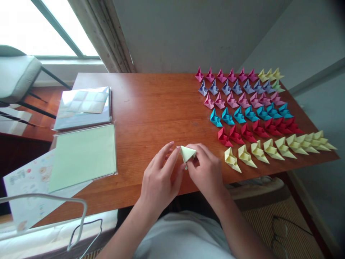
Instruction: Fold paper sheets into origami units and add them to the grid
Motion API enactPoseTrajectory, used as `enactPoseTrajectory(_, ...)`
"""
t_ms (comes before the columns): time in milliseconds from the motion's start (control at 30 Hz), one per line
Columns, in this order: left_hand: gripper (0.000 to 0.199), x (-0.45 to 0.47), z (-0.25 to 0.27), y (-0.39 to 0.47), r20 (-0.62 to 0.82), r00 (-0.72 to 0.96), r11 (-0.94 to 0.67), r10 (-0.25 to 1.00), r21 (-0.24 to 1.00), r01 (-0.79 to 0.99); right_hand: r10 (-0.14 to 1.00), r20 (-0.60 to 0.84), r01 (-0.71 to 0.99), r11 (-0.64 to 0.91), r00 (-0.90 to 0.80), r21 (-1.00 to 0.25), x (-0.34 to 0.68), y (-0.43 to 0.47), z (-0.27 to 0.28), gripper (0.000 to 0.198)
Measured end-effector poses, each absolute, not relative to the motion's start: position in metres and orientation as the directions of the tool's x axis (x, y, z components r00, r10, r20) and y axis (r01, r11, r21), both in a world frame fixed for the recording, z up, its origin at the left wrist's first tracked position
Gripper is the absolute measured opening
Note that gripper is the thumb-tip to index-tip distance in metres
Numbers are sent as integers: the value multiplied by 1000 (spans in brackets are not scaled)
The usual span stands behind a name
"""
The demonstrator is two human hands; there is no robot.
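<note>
A small piece of pale green folded paper (188, 154), roughly triangular on top, is held just above the table's front edge. My right hand (206, 167) pinches its right side between thumb and curled fingers. On the other side, the index fingertip and thumb of my left hand (161, 176) meet its left corner and lower edge, while the other left fingers stretch forward. Close to my right hand begins a row of pale yellow origami boats (245, 156). Behind it stand red paper boats (248, 133), and farther rows are blue, pink, lilac and magenta.
On the left of the wooden table (151, 108) lies a pack of pale green paper (84, 154), over a printed sheet (18, 183). Another wrapped pack (81, 120) sits behind it. A white cable (54, 196) crosses the lower left. A chair (18, 79) stands by the window.
</note>
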State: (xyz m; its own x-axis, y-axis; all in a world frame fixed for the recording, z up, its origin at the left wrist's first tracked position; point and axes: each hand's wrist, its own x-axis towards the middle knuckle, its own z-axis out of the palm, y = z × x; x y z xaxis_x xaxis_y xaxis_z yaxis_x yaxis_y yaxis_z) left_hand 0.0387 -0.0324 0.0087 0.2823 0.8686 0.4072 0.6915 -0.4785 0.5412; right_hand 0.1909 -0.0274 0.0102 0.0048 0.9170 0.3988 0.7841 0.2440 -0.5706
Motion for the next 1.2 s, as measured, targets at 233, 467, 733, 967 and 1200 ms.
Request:
enactPoseTrajectory(233,46,37,8,-31,363,321,-479,875,543,690,928,370,712,287,-41,-641,186,-30,13,23)
enactPoseTrajectory(467,50,40,2,-30,388,220,-433,895,637,638,922,379,638,339,-80,-691,187,-32,17,38)
enactPoseTrajectory(733,33,33,6,-23,180,90,-201,980,892,405,906,419,621,361,-56,-696,192,-31,17,45)
enactPoseTrajectory(967,28,32,13,-21,-89,141,96,986,995,-39,884,463,633,390,-55,-668,191,-34,15,48)
enactPoseTrajectory(1200,35,38,24,-20,-252,190,289,949,936,-199,864,498,667,414,-74,-620,190,-36,10,47)
